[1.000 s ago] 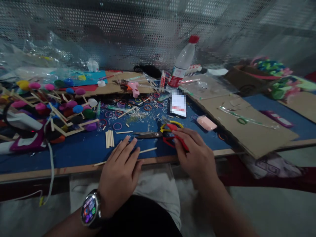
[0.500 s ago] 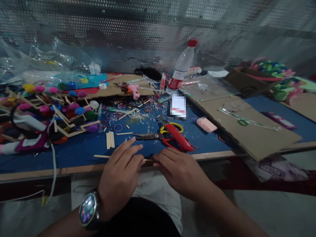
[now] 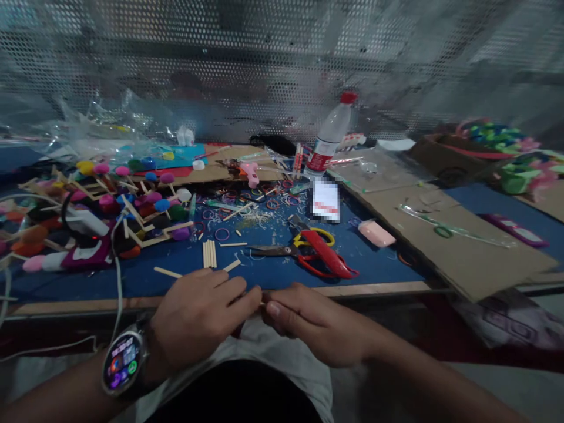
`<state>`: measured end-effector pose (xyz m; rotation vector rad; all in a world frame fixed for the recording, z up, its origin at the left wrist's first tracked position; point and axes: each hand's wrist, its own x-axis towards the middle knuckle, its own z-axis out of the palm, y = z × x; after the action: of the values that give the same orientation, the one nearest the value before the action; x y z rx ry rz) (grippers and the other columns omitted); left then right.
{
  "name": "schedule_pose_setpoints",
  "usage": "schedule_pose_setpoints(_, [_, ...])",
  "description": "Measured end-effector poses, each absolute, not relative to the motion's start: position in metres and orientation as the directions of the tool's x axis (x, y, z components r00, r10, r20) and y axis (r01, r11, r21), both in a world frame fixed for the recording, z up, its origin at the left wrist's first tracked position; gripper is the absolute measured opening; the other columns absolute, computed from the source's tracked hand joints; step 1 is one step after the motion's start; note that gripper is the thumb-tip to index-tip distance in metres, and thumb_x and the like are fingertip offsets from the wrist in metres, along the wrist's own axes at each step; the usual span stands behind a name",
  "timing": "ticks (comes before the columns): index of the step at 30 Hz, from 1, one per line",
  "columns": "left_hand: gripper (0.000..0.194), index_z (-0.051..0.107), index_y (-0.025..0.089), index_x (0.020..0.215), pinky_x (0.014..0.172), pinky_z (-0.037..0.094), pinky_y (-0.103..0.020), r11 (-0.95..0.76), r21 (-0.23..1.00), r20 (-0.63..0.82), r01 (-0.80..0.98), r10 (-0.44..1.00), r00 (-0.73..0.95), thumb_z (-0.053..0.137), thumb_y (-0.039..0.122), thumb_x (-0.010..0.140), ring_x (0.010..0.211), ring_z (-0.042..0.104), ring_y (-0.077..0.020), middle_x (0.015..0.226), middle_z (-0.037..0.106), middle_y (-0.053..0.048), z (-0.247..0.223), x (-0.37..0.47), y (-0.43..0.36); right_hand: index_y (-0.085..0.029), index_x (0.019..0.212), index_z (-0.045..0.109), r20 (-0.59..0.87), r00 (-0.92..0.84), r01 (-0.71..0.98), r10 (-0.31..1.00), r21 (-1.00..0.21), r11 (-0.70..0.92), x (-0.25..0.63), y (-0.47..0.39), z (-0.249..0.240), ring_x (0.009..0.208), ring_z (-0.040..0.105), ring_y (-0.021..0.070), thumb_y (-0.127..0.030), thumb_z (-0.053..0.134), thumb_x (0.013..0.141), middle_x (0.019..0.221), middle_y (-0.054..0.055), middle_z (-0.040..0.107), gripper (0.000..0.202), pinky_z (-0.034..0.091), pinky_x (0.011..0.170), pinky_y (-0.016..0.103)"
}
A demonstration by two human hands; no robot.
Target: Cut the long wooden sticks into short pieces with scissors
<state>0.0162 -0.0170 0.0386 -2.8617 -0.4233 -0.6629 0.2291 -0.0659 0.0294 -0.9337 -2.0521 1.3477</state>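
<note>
My left hand [image 3: 205,317], with a watch on its wrist, is closed at the table's front edge, its fingertips against those of my right hand [image 3: 319,320]. My right hand is closed too. A tiny pale tip shows between them; most of what they hold is hidden. Beyond my left hand lie a wooden stick [image 3: 168,272], a short stick piece [image 3: 232,265] and a row of short sticks [image 3: 210,254]. Scissors [image 3: 275,251] with red handles lie beyond the hands, beside a red tool [image 3: 328,255] and yellow-handled scissors [image 3: 324,236].
At the left are sticks with colourful pompoms [image 3: 161,205] and a purple device [image 3: 90,252] with a white cable. Farther back stand a bottle [image 3: 328,138] and a pixelated phone [image 3: 325,200]. Cardboard [image 3: 476,252] lies at the right.
My hands have drawn together and my fingers have closed more. The thin stick between them is now mostly hidden. A short stick piece shows beyond my left hand. The view has shifted slightly.
</note>
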Motion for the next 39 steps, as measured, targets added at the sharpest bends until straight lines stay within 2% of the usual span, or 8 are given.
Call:
schedule_pose_setpoints(4, [0.025, 0.059, 0.019, 0.093, 0.053, 0.026, -0.034, -0.953, -0.067, 0.481, 0.296, 0.229, 0.846, 0.036, 0.018, 0.102, 0.057, 0.044, -0.0165, 0.063, 0.054, 0.002, 0.048, 0.011, -0.022, -0.022, 0.07, 0.038, 0.176, -0.653, 0.038, 0.736, -0.964, 0.264, 0.221, -0.068, 0.027, 0.059, 0.041, 0.0113, -0.042, 0.027, 0.105, 0.064, -0.003, 0.043, 0.042, 0.036, 0.056, 0.024])
schedule_pose_setpoints(9, [0.028, 0.058, 0.019, 0.089, 0.053, 0.024, -0.033, -0.959, -0.006, 0.514, 0.283, 0.24, 0.824, 0.035, 0.018, 0.102, 0.056, 0.041, -0.0162, 0.062, 0.051, 0.002, 0.051, 0.008, -0.025, -0.021, 0.07, 0.039, 0.209, -0.652, -0.072, 0.729, -0.974, 0.215, 0.214, -0.07, 0.021, 0.054, 0.04, 0.0099, -0.039, 0.031, 0.105, 0.061, -0.003, 0.043, 0.04, 0.035, 0.051, 0.023])
schedule_pose_setpoints(19, [0.033, 0.059, 0.019, 0.081, 0.052, 0.024, -0.032, -0.953, 0.054, 0.552, 0.298, 0.277, 0.787, 0.033, 0.018, 0.102, 0.054, 0.039, -0.0155, 0.059, 0.05, 0.002, 0.05, 0.007, -0.028, -0.021, 0.072, 0.042, 0.12, -0.601, -0.283, 0.79, -0.957, -0.071, 0.203, -0.079, 0.011, 0.048, 0.033, 0.0078, -0.045, 0.04, 0.103, 0.058, -0.007, 0.037, 0.039, 0.031, 0.043, 0.021])
schedule_pose_setpoints(29, [0.032, 0.063, 0.018, 0.084, 0.052, 0.026, -0.031, -0.949, 0.107, 0.58, 0.297, 0.302, 0.757, 0.036, 0.012, 0.099, 0.055, 0.041, -0.0149, 0.06, 0.052, 0.002, 0.041, 0.008, -0.03, -0.021, 0.074, 0.043, 0.059, -0.571, -0.412, 0.819, -0.884, -0.223, 0.193, -0.087, -0.003, 0.043, 0.03, 0.0059, -0.054, 0.047, 0.099, 0.055, -0.01, 0.033, 0.042, 0.029, 0.04, 0.019])
schedule_pose_setpoints(36, [0.027, 0.063, 0.019, 0.088, 0.052, 0.027, -0.031, -0.944, 0.155, 0.565, 0.291, 0.326, 0.758, 0.039, 0.01, 0.096, 0.055, 0.045, -0.0152, 0.061, 0.054, 0.002, 0.036, 0.006, -0.031, -0.022, 0.068, 0.039, 0.033, -0.555, -0.474, 0.831, -0.834, -0.283, 0.188, -0.091, -0.003, 0.041, 0.026, 0.0055, -0.057, 0.051, 0.096, 0.052, -0.011, 0.029, 0.046, 0.025, 0.039, 0.019])
schedule_pose_setpoints(39, [0.024, 0.061, 0.02, 0.089, 0.052, 0.028, -0.031, -0.936, 0.212, 0.559, 0.282, 0.353, 0.75, 0.041, 0.009, 0.094, 0.054, 0.046, -0.015, 0.063, 0.056, 0.002, 0.034, 0.006, -0.033, -0.023, 0.067, 0.039, 0.028, -0.545, -0.472, 0.838, -0.837, -0.279, 0.185, -0.093, -0.003, 0.04, 0.026, 0.0061, -0.058, 0.05, 0.095, 0.052, -0.011, 0.029, 0.047, 0.024, 0.039, 0.02])
